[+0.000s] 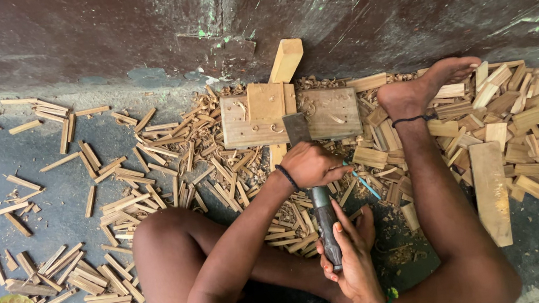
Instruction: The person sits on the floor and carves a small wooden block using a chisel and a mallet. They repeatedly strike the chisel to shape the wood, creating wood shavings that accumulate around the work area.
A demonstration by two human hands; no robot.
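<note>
On the grey floor point(54, 217) strewn with cut slats point(95, 280), I see my right hand point(352, 257) clamped on a chisel point(324, 223), left hand point(312, 165) closed over it, uncut blocks point(490, 190) remaining.

This is a rough floor-level woodworking spot, a hand carpenter's workplace rather than a fitted shop. The bare concrete floor point(38, 198) is strewn with split wooden slats point(120, 209), offcut blocks point(516, 116) and curled wood shavings point(244, 168). A flat chopping board point(329, 114) lies against a stained, peeling wall point(368, 5).
</note>
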